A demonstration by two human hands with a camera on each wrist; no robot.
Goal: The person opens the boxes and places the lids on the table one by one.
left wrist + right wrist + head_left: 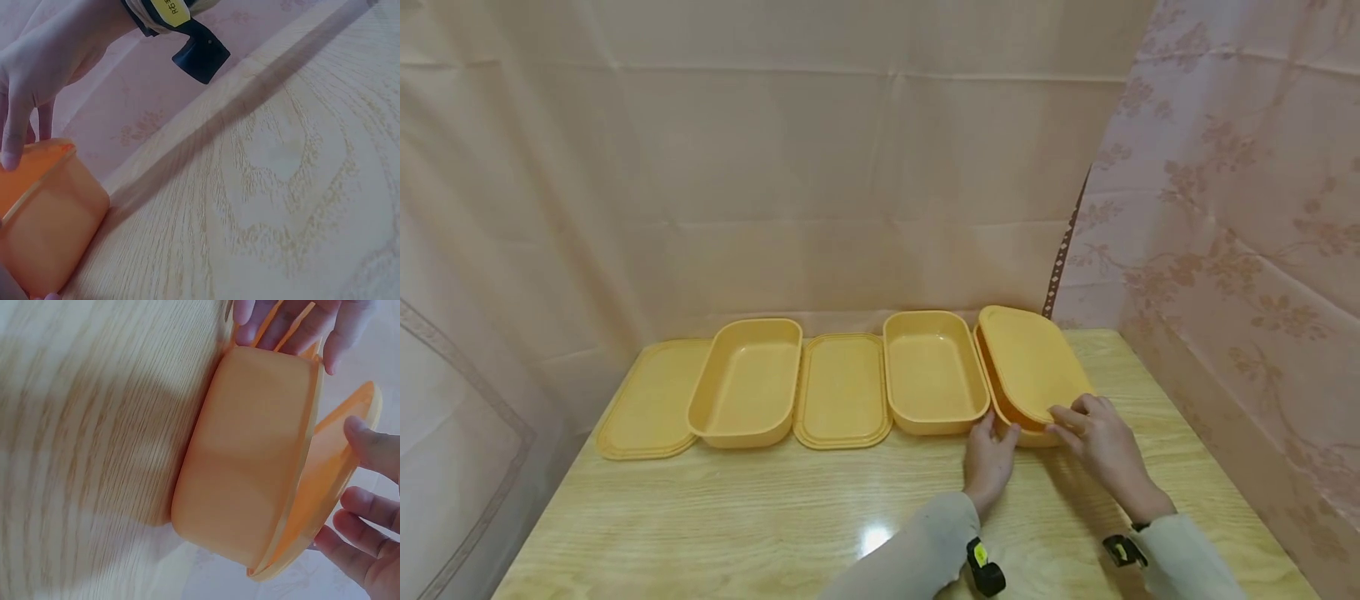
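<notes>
At the right end of the row stands a yellow plastic food container [1047,438] with its yellow lid [1037,358] tilted over it, the near edge lifted. My right hand [1105,446] pinches the lid's near right corner; in the right wrist view its thumb lies on one face of the lid [340,487] and several fingers on the other. My left hand [990,458] grips the container's near left corner, thumb at the front and fingers in the gap beside the neighbouring container [936,379]. Only a sliver of it shows in the left wrist view.
Another open yellow container [748,383] stands to the left. A flat lid [842,392] lies between the two open containers and another lid [651,400] at the far left. The wooden table [760,525] meets a beige curtain [850,192] behind and a floral curtain [1247,250] at right.
</notes>
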